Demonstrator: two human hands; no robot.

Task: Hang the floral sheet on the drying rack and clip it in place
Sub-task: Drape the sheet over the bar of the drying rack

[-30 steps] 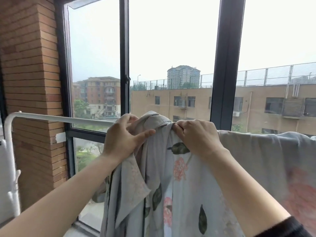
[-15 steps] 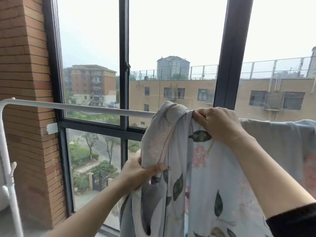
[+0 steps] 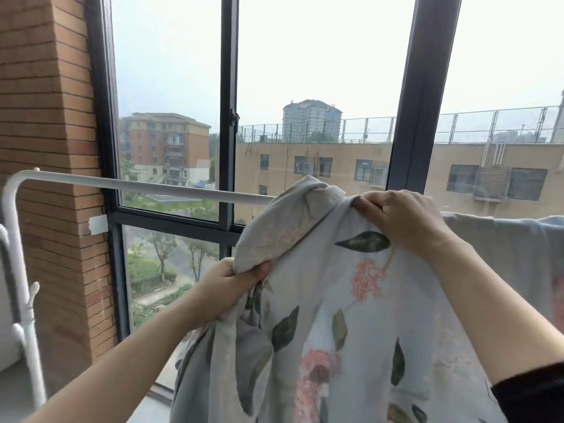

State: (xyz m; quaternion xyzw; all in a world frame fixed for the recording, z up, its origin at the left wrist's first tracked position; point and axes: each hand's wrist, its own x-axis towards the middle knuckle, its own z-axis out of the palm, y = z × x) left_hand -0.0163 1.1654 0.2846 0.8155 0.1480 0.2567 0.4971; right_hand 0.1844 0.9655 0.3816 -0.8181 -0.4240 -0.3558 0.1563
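Your floral sheet [image 3: 351,300], pale grey with pink blossoms and dark green leaves, hangs over the top bar of the white drying rack [image 3: 146,187], bunched into a peak where it crosses the bar and falling toward you in loose folds. To the right of that peak the sheet lies spread along the bar and covers it out to the frame edge; to the left the bar is bare as far as its rounded corner, where the rack's upright drops down beside the brick pillar [image 3: 45,178]. Your right hand [image 3: 399,221] sits just right of the peak, at bar height, fingers curled closed and pinching the fabric's top fold. Your left hand [image 3: 229,288] is below the bar and left of the hanging cloth, closed around a gathered edge of the sheet, thumb pressed on the fold. A black sleeve [image 3: 531,392] shows on your right forearm at the lower right corner. Behind the rack stands the dark-framed window [image 3: 229,117], with apartment blocks and a street with trees beyond the glass.
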